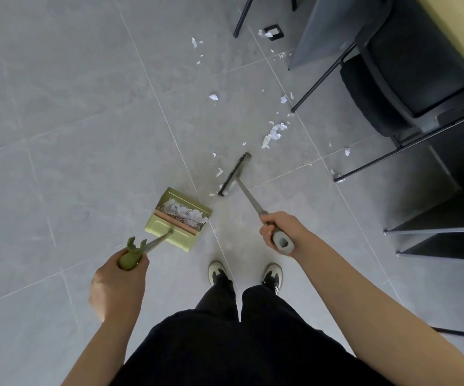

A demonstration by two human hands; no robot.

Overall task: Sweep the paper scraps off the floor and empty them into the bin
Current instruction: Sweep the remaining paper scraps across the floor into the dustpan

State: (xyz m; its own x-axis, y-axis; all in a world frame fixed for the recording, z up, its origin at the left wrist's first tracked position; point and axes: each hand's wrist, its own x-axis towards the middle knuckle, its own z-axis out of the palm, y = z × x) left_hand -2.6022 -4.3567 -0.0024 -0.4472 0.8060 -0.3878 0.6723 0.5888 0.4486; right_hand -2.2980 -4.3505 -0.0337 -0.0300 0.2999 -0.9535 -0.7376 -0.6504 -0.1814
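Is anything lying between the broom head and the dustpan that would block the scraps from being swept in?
Nothing visible blocks it. Between the broom head and the green dustpan there is only bare floor tile with a few small paper scraps beside the bristles. The chair legs stand farther off, among the remaining scraps.

Open tile floor (58, 121) to the left and ahead. Right side crowded: chair (409, 79) legs and dark panels (434, 218) close off scraps (274, 133). Dustpan (179, 218) sits left of broom (235, 174).
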